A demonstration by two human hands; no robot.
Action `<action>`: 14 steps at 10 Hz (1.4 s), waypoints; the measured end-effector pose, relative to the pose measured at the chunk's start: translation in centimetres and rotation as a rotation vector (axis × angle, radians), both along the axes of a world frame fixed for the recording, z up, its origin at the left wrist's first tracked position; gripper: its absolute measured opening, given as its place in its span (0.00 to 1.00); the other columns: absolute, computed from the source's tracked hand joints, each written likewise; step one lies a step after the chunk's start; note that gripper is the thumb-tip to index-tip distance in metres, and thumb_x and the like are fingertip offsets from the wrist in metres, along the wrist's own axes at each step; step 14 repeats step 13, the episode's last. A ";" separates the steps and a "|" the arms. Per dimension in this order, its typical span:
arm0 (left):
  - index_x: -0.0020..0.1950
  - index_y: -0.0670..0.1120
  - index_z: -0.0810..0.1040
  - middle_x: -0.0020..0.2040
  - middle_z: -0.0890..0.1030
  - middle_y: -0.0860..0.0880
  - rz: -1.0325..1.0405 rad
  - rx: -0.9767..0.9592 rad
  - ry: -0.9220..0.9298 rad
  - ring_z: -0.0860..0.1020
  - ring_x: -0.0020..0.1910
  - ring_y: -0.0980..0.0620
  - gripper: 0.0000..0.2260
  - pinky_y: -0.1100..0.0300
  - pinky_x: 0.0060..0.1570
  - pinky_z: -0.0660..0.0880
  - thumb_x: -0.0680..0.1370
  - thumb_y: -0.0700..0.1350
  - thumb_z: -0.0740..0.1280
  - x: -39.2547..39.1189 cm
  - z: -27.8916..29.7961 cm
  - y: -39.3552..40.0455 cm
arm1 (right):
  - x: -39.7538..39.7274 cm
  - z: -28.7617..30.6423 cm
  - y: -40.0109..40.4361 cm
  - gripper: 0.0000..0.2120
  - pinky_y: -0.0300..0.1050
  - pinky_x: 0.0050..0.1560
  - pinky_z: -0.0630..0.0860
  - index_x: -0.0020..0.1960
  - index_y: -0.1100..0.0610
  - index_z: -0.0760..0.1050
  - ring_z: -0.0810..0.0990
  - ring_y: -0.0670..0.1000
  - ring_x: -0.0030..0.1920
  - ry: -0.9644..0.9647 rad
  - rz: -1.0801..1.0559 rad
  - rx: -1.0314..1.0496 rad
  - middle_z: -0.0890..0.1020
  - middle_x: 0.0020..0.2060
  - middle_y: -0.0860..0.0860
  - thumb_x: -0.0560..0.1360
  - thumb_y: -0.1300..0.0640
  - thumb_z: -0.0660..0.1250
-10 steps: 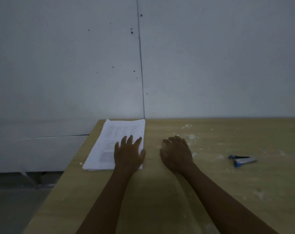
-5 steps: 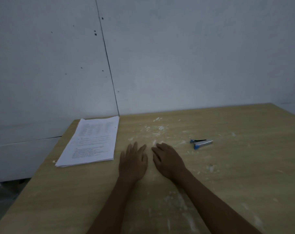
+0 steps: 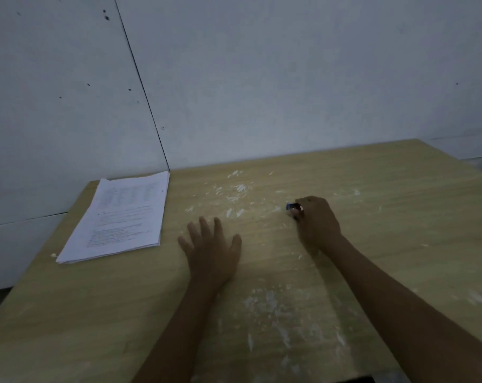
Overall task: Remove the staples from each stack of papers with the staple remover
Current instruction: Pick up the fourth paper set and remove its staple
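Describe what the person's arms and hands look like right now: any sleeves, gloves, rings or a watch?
Both forearms are bare as far as the frame shows; no sleeve edge is in view. The left hand and right hand wear no gloves. No ring, watch or bracelet shows on fingers or wrists, though the dim light could hide small items.
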State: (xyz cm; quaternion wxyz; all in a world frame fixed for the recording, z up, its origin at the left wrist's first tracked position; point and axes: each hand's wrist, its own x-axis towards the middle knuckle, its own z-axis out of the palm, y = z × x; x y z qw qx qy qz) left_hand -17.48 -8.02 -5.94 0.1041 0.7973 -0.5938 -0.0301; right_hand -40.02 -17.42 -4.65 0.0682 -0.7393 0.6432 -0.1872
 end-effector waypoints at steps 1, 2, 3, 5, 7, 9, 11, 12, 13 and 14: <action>0.76 0.52 0.61 0.78 0.60 0.43 0.004 -0.038 -0.051 0.57 0.77 0.39 0.32 0.36 0.71 0.54 0.77 0.68 0.51 0.4 0.5 -0.2 | 2.5 0.3 -0.1 0.13 0.48 0.44 0.73 0.47 0.58 0.77 0.75 0.60 0.51 -0.055 0.049 -0.071 0.80 0.45 0.55 0.77 0.50 0.60; 0.63 0.53 0.71 0.64 0.72 0.47 0.009 -0.084 -0.119 0.68 0.65 0.42 0.27 0.42 0.60 0.66 0.73 0.69 0.54 1.4 1.6 -1.3 | 6.0 0.9 -0.4 0.13 0.51 0.52 0.73 0.53 0.58 0.79 0.73 0.59 0.55 -0.065 0.093 -0.125 0.80 0.50 0.56 0.77 0.51 0.63; 0.56 0.50 0.74 0.56 0.74 0.47 0.008 -0.209 -0.097 0.72 0.58 0.43 0.22 0.48 0.53 0.69 0.73 0.64 0.58 1.8 1.4 -2.7 | 9.3 0.9 -1.2 0.16 0.52 0.56 0.70 0.57 0.58 0.78 0.72 0.58 0.56 -0.035 0.112 -0.137 0.80 0.53 0.56 0.79 0.49 0.61; 0.71 0.57 0.68 0.77 0.64 0.48 -0.070 -0.194 0.092 0.56 0.79 0.44 0.24 0.42 0.75 0.54 0.76 0.61 0.58 2.5 -0.2 -3.8 | 12.8 0.0 -4.4 0.19 0.52 0.55 0.71 0.58 0.55 0.78 0.72 0.58 0.57 -0.001 0.092 -0.204 0.80 0.52 0.55 0.79 0.44 0.57; 0.76 0.61 0.59 0.81 0.55 0.50 -0.072 -0.135 0.082 0.48 0.80 0.45 0.27 0.42 0.76 0.49 0.77 0.65 0.53 2.8 -0.1 -4.3 | 14.7 -1.0 -7.4 0.23 0.55 0.65 0.67 0.69 0.58 0.71 0.67 0.61 0.68 0.014 0.075 -0.142 0.75 0.66 0.56 0.81 0.46 0.53; 0.77 0.60 0.59 0.81 0.55 0.49 -0.068 -0.112 0.080 0.49 0.80 0.45 0.28 0.42 0.75 0.49 0.77 0.65 0.51 2.7 0.0 -4.1 | 14.0 -1.3 -5.4 0.26 0.58 0.75 0.54 0.76 0.56 0.59 0.57 0.59 0.76 -0.043 0.057 -0.117 0.60 0.77 0.57 0.81 0.48 0.52; 0.78 0.59 0.58 0.81 0.55 0.48 -0.066 -0.081 0.073 0.50 0.80 0.45 0.28 0.41 0.76 0.48 0.78 0.63 0.48 2.6 0.2 -3.6 | 12.4 -1.3 -0.4 0.28 0.58 0.77 0.47 0.77 0.56 0.57 0.52 0.58 0.78 0.050 0.051 0.047 0.55 0.78 0.57 0.80 0.46 0.48; 0.79 0.59 0.54 0.81 0.52 0.49 -0.071 -0.038 0.074 0.47 0.80 0.45 0.25 0.42 0.76 0.46 0.82 0.61 0.47 2.2 0.5 -2.5 | 11.3 -1.1 2.6 0.28 0.57 0.77 0.43 0.79 0.53 0.52 0.46 0.56 0.79 0.066 0.102 0.086 0.51 0.79 0.55 0.81 0.44 0.46; 0.79 0.58 0.52 0.82 0.49 0.49 -0.045 -0.008 0.102 0.45 0.80 0.46 0.25 0.43 0.77 0.44 0.82 0.60 0.46 1.5 0.6 -1.0 | 10.6 -1.0 5.3 0.28 0.56 0.77 0.43 0.79 0.51 0.50 0.45 0.55 0.79 0.087 0.132 0.105 0.49 0.79 0.54 0.81 0.43 0.44; 0.79 0.58 0.52 0.82 0.49 0.49 -0.045 -0.008 0.102 0.45 0.80 0.46 0.25 0.43 0.77 0.44 0.82 0.60 0.46 1.5 0.6 -1.0 | 10.6 -1.0 5.3 0.28 0.56 0.77 0.43 0.79 0.51 0.50 0.45 0.55 0.79 0.087 0.132 0.105 0.49 0.79 0.54 0.81 0.43 0.44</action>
